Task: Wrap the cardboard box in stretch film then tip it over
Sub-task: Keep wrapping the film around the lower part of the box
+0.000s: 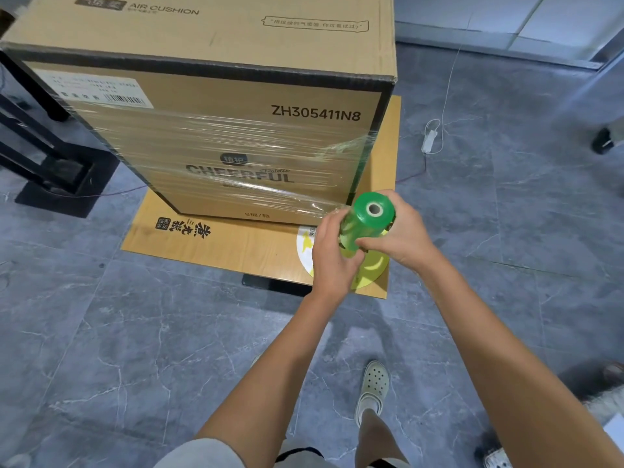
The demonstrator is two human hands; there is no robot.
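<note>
- While the left hand (332,253) and right hand (403,239) both grip the green roll (366,222), stretch film (243,153) runs from it to the cardboard box (236,92).
- Box stands upright on a cardboard sheet (209,244); film covers its middle only.
- Likely left: more wrapping, then tipping.

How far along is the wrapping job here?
Done: stretch film bands the middle and lower front of the cardboard box. In hand: left hand and right hand grip the green film roll at the near right corner. Left: top unwrapped, box upright, not tipped.
</note>
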